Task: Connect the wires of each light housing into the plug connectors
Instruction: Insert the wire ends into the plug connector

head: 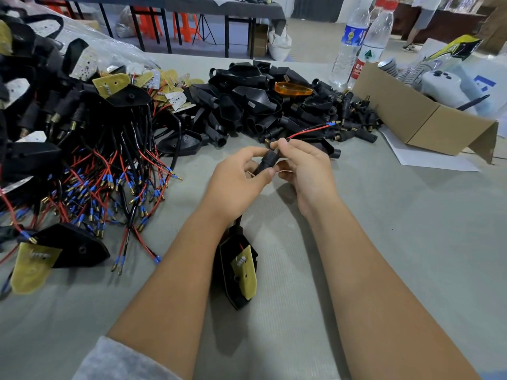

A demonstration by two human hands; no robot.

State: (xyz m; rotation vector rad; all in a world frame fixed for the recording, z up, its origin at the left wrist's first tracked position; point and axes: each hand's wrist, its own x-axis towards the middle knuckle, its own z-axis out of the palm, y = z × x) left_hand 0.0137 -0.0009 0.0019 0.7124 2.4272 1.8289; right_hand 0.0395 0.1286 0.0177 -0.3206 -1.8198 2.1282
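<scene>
Head view: you are seated at a grey table point(384, 242), both forearms reaching in over it.
Table room: the near and right stretches of the cloth give you open space; a heap of wired housings point(82, 160) crowds your left and a pile of black connectors point(274, 105) lies just beyond your hands.
Cardboard box: the cardboard box point(411, 116) stands well to your right with two water bottles point(365, 42) behind it, so a wide sweep that way could knock them.
Light housing: the light housing point(238, 272) you are working on lies on the table between your forearms, its yellow board facing up; it looks light and rigid, and its lead runs up under your left wrist.
Left hand: your left hand point(238, 179) grips the black plug connector point(267, 161) round its body; hold it there, since the smooth sleeve could slip.
Right hand: your right hand point(304, 165) pinches the connector's far end where the wires emerge.
Wires: the red and black wires point(310, 130) stick out past your right fingers, thin and limp, blue-tipped; take them near the tips, not mid-length.
</scene>
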